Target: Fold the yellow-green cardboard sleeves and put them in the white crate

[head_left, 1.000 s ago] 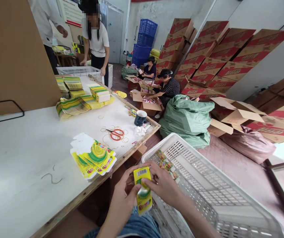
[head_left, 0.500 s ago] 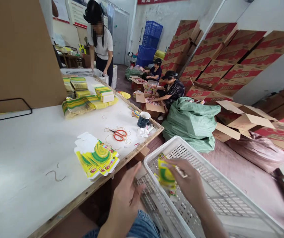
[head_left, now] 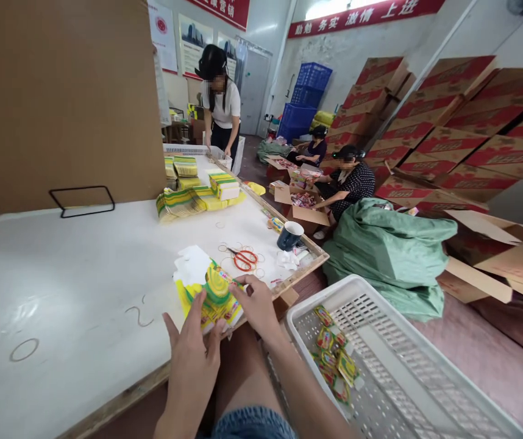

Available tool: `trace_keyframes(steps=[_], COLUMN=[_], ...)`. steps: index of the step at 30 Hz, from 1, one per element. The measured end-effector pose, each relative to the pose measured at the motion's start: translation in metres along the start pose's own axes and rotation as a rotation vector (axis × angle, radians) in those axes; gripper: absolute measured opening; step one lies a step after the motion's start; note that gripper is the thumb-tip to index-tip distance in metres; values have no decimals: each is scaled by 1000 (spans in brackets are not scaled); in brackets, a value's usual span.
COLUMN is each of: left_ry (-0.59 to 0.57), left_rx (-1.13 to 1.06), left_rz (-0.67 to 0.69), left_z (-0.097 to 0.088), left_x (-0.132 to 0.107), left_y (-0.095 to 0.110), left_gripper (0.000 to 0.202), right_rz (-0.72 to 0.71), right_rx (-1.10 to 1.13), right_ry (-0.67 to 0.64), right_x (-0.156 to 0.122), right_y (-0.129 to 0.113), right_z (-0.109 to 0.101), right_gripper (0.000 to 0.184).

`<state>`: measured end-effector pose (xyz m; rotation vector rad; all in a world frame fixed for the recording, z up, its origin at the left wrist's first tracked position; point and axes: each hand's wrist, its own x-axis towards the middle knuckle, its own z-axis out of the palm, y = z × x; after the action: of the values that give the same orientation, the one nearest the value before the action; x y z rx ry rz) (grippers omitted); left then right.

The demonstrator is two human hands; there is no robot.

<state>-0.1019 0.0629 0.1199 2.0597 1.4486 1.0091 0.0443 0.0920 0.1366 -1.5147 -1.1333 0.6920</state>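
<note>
A small fan of flat yellow-and-green printed cartons (head_left: 192, 268), white flaps showing, lies near the table's front edge. My right hand (head_left: 259, 305) is at the right side of the pile, its fingertips closed on the edge of the top carton. At the near side is my left hand (head_left: 192, 353), fingers spread and pointing at the cartons, holding nothing. Several small filled yellow-green packs (head_left: 328, 350) lie in the white perforated plastic crate (head_left: 357, 286), to the right of my right forearm.
Red-handled scissors (head_left: 244, 260), loose rubber bands and a dark mug (head_left: 289, 236) sit on the white table (head_left: 83, 274). Bundled cartons (head_left: 197, 201) and a black wire frame (head_left: 83, 201) are farther back. Co-workers, a green sack (head_left: 394, 256) and stacked boxes (head_left: 458, 134) stand beyond.
My right hand has let go of a yellow-green pack over the crate and moved left to the cartons. My left hand has moved left, to their near side. The view has shifted left.
</note>
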Motion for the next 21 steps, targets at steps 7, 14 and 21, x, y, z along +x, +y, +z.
trace_keyframes(steps=[7, 14, 21], left_ry=[130, -581, -624], left_rx=[-495, -1410, -1437], left_rz=[-106, -283, -242], left_z=[-9, 4, 20], left_x=[-5, -17, -26], left_y=[15, 57, 64], left_gripper=[54, 73, 63], right_rz=[113, 395, 386], right_rx=[388, 838, 950], right_ry=[37, 62, 112], right_x=[-44, -101, -112], right_y=[-9, 4, 13], right_z=[-37, -57, -61], right_gripper=[26, 23, 16])
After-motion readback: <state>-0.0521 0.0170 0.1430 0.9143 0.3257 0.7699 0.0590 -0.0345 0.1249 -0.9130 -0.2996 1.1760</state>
